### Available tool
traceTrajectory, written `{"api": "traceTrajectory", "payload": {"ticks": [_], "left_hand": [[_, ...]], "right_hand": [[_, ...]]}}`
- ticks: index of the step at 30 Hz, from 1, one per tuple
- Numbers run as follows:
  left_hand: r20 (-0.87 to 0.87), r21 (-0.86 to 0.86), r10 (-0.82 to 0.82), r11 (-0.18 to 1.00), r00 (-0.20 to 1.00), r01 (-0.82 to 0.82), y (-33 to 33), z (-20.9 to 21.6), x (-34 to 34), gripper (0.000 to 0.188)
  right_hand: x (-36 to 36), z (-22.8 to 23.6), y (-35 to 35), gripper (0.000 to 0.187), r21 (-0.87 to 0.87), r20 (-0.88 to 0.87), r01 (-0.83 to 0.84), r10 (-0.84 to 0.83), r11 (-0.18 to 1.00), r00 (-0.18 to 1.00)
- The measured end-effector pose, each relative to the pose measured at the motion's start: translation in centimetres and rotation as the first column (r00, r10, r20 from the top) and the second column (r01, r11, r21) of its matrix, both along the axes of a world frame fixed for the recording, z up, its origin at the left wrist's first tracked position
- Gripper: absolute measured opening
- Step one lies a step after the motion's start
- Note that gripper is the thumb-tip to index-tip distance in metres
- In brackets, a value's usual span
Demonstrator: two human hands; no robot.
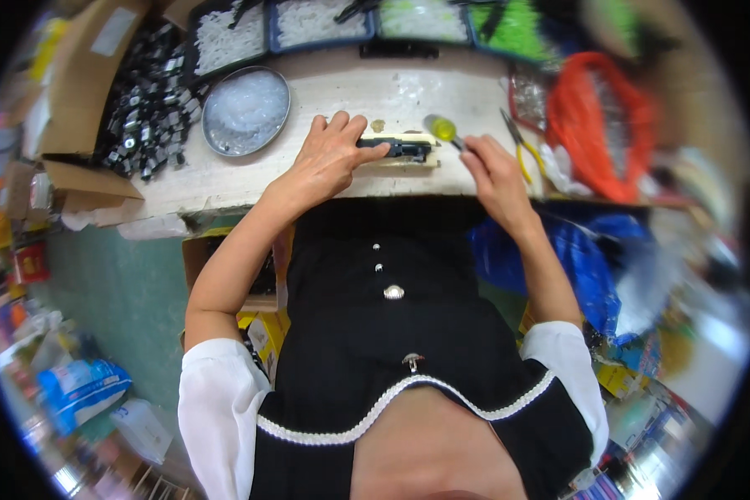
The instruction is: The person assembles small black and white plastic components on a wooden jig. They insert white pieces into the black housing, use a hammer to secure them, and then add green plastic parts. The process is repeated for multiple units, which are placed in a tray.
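My left hand (327, 157) lies over the left end of a long black part (408, 150). Its thumb presses on top of the part, and the other fingers spread over the far side. The part lies in a cream-coloured block-like fixture (425, 162) near the bench's front edge. My right hand (493, 167) is closed round the dark handle of a small mallet (443, 128) with a rounded yellow-green head. The mallet is slightly blurred, and its head hangs just beyond the fixture's right end, apart from the black part.
On the white bench (333, 83), a round metal dish (247, 111) of clear small pieces stands left. A pile of black and silver parts (154, 92) lies beyond it. Trays (321, 23) line the back. Yellow-handled pliers (521, 146) and a red bag (596, 125) lie right.
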State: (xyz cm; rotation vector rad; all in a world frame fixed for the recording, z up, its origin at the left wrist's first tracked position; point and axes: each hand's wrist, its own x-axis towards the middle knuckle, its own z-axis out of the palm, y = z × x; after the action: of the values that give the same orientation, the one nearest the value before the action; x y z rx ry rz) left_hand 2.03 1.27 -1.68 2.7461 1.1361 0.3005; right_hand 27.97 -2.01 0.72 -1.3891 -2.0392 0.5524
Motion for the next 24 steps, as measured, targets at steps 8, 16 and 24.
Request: {"api": "traceTrajectory", "payload": {"ticks": [8,16,24], "left_hand": [[-0.048,-0.002,0.001,1.000,0.999,-0.001,0.1,0.2,0.5,0.049],[-0.027,0.057,-0.032,0.998,0.999,0.034,-0.6,0.0,0.6,0.050],[-0.008,-0.047,-0.047,0.998,0.999,0.046,0.1,0.1,0.7,0.039]], "right_hand": [[-1.7,1.1,0.3,0.015,0.006,0.340,-0.059,0.053,0.998,0.939],[-2.6,1.4,0.2,0.018,-0.109,0.427,-0.009,0.055,0.994,0.903],[-3.1,0.8,-0.7,0.016,-0.143,0.518,0.027,0.051,0.989,0.854]]}}
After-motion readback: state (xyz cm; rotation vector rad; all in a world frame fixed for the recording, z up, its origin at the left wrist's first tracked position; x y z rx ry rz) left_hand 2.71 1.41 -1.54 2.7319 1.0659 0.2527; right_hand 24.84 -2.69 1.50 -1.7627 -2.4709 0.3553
